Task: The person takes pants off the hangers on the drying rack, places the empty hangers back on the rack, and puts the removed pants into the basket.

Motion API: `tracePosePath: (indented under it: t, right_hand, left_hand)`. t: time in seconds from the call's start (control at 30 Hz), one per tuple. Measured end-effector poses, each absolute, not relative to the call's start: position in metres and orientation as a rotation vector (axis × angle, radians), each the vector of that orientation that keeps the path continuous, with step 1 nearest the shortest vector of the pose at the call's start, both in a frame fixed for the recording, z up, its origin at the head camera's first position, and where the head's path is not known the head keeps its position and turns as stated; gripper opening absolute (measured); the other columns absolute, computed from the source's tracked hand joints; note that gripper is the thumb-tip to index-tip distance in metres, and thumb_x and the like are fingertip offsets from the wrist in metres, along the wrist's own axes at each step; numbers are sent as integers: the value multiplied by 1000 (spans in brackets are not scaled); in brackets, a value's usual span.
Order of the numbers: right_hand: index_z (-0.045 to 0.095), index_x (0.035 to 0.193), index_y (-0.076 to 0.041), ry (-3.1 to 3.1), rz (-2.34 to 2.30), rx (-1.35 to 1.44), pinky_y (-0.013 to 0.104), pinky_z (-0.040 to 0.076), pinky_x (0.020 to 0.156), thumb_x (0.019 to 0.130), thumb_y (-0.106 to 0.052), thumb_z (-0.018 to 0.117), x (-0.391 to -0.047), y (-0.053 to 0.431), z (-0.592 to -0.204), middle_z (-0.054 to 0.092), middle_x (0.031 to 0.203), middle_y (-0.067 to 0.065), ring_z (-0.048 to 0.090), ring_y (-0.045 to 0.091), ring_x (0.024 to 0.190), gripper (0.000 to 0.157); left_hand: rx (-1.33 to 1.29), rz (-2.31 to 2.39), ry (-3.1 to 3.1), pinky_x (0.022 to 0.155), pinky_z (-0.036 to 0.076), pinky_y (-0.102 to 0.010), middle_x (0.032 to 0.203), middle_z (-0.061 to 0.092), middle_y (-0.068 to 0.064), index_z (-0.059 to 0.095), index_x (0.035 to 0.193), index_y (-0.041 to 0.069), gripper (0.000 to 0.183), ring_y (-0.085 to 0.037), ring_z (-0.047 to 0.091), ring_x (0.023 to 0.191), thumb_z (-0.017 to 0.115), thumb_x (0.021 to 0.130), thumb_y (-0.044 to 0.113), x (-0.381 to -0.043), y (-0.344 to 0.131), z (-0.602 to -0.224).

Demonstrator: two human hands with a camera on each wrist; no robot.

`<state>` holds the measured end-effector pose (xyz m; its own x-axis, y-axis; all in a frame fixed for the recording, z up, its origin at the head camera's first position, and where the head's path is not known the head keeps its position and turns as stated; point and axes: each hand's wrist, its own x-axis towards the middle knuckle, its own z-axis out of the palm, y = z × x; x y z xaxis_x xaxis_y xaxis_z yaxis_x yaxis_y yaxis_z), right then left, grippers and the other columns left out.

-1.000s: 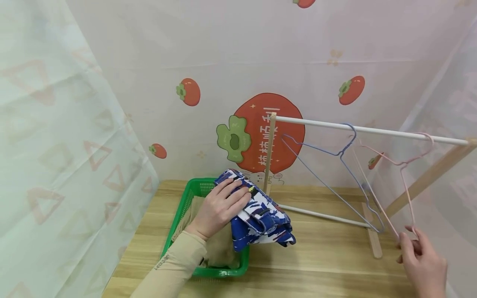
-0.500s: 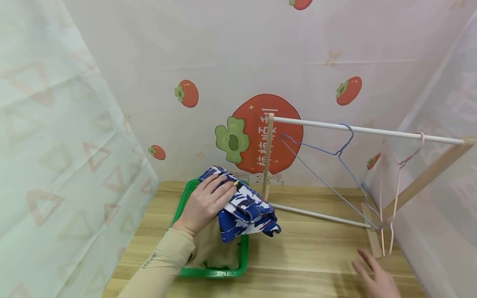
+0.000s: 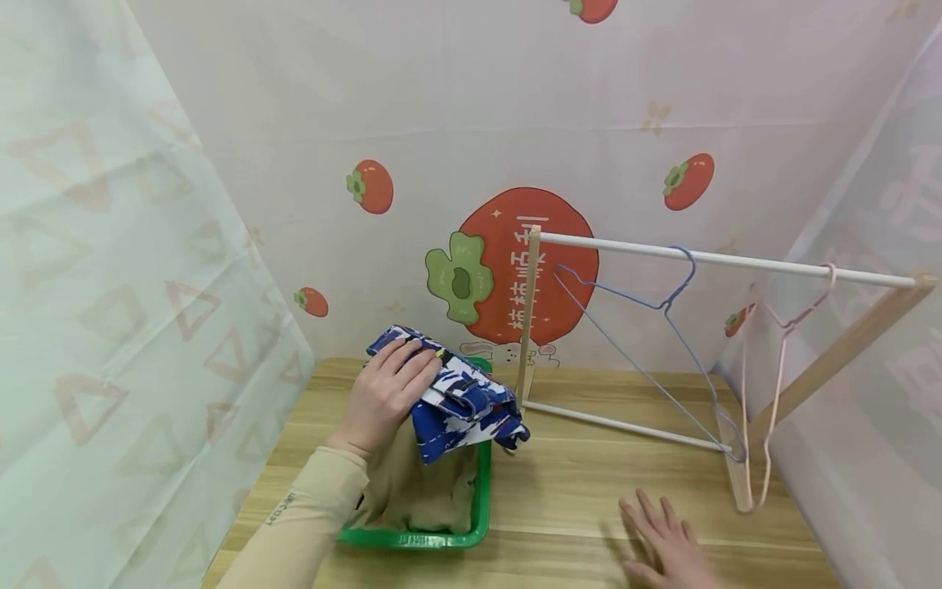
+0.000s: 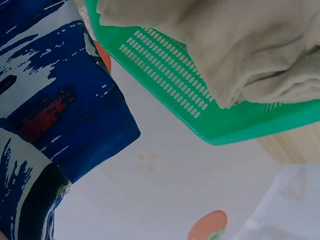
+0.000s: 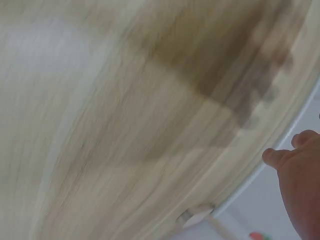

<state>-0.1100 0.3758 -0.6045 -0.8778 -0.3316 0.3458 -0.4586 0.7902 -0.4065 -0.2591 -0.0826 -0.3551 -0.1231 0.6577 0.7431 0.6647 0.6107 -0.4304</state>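
My left hand (image 3: 379, 401) grips a folded blue-and-white patterned garment (image 3: 456, 401), fingers over its top and the thumb hidden. It is held over the green basket (image 3: 482, 499); in the left wrist view, the garment (image 4: 75, 115) hangs beside the basket's wall (image 4: 165, 87). Beige cloth (image 3: 423, 487) lies in the basket. Over the table at the lower right, my right hand (image 3: 670, 544) has its fingers spread and holds nothing; part of this hand (image 5: 302, 185) shows at the edge of the right wrist view.
A rack with a white bar (image 3: 611, 243) and wooden legs stands at the right. From the bar hang a blue hanger (image 3: 625, 360) and a pink hanger (image 3: 782, 368). Printed cloth walls enclose the wooden table (image 3: 574, 491).
My right hand has let go of the pink hanger and moved left. The hanger now hangs free on the bar. My left hand has carried the garment leftward over the basket.
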Motion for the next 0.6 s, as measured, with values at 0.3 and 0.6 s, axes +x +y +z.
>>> tracePosePath:
  t: [0.3, 0.6]
  right_hand:
    - [40, 158, -34, -2749, 580, 717, 90, 22, 93, 84, -59, 73, -105, 348, -623, 27, 167, 8, -24, 8, 150, 85]
    - [49, 152, -29, -2749, 404, 756, 49, -30, 109, 79, -80, 62, -100, 340, -640, 33, 165, 9, -29, 7, 149, 90]
  left_hand:
    - [-968, -17, -1814, 96, 55, -54, 114, 74, -15, 73, 117, 1, 30, -39, 70, 105, 46, 104, -2, -266, -93, -356]
    - [-816, 25, -1936, 102, 52, -54, 119, 72, -17, 69, 124, 0, 28, -39, 68, 110, 58, 99, -3, -273, -100, -363]
